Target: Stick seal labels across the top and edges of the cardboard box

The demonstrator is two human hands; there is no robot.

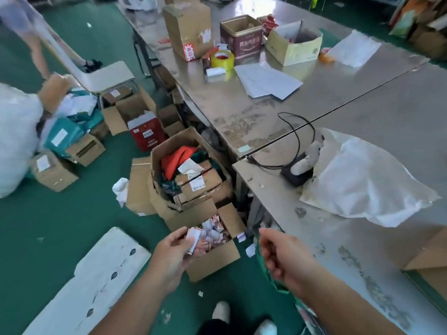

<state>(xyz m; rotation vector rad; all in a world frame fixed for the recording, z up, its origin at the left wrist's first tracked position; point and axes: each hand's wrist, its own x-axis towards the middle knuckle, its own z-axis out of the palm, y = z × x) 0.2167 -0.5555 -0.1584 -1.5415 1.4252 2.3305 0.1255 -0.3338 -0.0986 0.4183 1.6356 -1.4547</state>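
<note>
Both hands fill the bottom of the view. At 7 o'clock the left hand [173, 250] is curled around 1 folded white-and-red slip [193, 239], probably a seal label or its backing, pinched between thumb and fingers. At 5 o'clock the right hand [281, 256] is loosely closed, fingers bent inward; I cannot tell whether it holds anything, though green fabric [266, 272] hangs just beside it.

Directly under the left hand, on the floor, 1 small open carton [212, 261] is heaped with red-and-white scraps.

The cardboard box [428, 257] to be sealed appears to be the 1 at 4 o'clock, on the desk [314, 226], cut off by the frame edge, so its long axis cannot be read. It lies to the right of both hands, and the right hand is nearer.

At 12 o'clock, far up the desk, stand 1 yellow tape roll [222, 59], 1 brown tin [242, 37] and 2 open cartons.
</note>
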